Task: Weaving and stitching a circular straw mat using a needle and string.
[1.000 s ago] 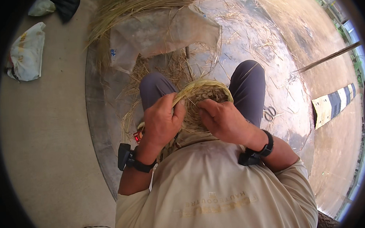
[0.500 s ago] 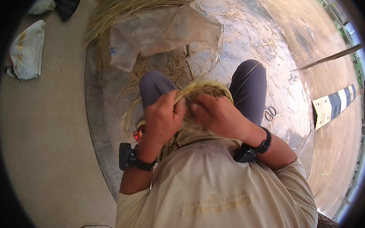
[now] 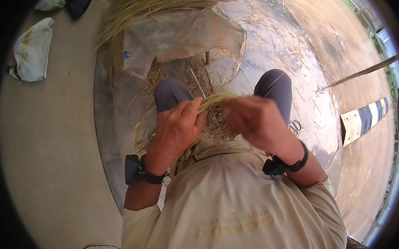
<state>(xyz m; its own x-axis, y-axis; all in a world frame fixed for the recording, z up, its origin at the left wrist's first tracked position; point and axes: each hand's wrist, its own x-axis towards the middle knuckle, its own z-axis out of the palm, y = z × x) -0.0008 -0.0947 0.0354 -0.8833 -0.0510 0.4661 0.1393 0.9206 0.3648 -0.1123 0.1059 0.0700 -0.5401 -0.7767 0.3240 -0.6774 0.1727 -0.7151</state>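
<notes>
Between my knees, a curved bundle of yellow-green straw (image 3: 217,98) spans the space between my hands. My left hand (image 3: 180,123) is closed around its left part, the thumb lying along the near side. At the bundle's right end is my right hand (image 3: 255,118), slightly smeared by motion, its fingers curled in on the strands. The fingertips are partly hidden. Loose straw bits (image 3: 219,126) lie below the bundle, close to my lap.
A large heap of long straw (image 3: 169,9) lies at the far side beside a translucent plastic sheet (image 3: 174,35). Scissors (image 3: 295,126) rest right of my right knee on the straw-littered mat (image 3: 271,43). A white sack (image 3: 32,51) is far left; a striped barrier (image 3: 364,118) stands right.
My right hand has moved right and turned, now at the bundle's end. The bundle, earlier a wide arc reaching past that hand, now looks shorter and flatter. My left hand stays nearly in place.
</notes>
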